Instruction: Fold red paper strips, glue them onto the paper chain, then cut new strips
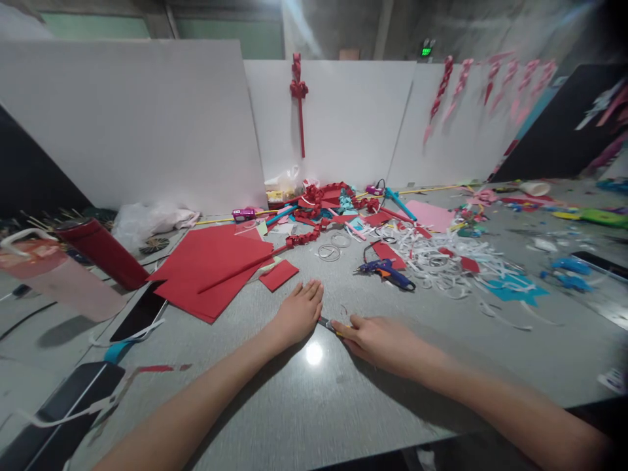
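Observation:
My left hand (297, 313) lies flat on the grey table, fingers stretched out and close together. Whatever is beneath it, if anything, is hidden. Just to its right, my right hand (373, 337) is closed around a slim utility knife (331, 325) with grey and yellow parts. The knife's tip points toward the edge of my left hand, and a bit of red shows there. Beyond my left hand rests a small red folded paper (279, 275). Large red paper sheets (210, 261) lie farther left, with a thin red paper stick (240, 269) across them.
A blue glue gun (387, 271) lies ahead of my right hand, near a heap of white paper strips (441, 255). Red curled paper (314, 203) clutters the back. Left stand a pink cup (63, 281) and a red flask (101, 252); a phone (140, 313) lies nearby.

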### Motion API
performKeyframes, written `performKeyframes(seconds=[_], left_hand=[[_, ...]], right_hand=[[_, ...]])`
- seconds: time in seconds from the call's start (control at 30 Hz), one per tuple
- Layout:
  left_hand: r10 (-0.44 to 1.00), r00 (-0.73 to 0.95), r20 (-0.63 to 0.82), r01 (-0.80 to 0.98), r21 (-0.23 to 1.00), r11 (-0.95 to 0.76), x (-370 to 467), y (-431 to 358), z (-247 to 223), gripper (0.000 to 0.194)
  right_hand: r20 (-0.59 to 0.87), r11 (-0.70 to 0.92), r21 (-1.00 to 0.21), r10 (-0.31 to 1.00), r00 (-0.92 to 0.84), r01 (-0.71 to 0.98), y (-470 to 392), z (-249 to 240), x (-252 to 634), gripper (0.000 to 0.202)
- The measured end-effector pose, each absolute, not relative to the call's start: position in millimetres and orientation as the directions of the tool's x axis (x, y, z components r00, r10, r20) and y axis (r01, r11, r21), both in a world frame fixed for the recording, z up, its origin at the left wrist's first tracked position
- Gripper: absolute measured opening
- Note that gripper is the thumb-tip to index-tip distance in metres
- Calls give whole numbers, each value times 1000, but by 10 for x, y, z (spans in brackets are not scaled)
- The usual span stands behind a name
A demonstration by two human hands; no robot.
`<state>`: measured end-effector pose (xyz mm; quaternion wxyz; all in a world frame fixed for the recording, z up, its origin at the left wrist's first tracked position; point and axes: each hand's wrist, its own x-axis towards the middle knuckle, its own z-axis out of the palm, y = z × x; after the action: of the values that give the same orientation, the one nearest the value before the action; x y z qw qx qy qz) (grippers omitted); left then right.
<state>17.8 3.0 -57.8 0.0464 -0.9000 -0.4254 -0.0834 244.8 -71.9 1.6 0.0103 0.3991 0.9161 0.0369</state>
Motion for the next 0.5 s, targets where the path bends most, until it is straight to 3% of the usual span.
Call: performKeyframes(seconds=[0.17, 0.33, 0.5], left_hand=[[726, 599, 336, 778, -29, -628, 253, -41, -584, 36], [692, 559, 458, 719, 149, -679, 233, -59, -571, 28], [696, 593, 405, 625, 312, -715, 149, -8, -538, 29]], right_hand=[[38, 683, 69, 726, -686, 727, -697, -53, 2479, 35], [38, 678, 90, 729, -683, 729, -708, -75, 2500, 35], [37, 667, 108, 739, -673, 738, -710, -85, 2501, 36]])
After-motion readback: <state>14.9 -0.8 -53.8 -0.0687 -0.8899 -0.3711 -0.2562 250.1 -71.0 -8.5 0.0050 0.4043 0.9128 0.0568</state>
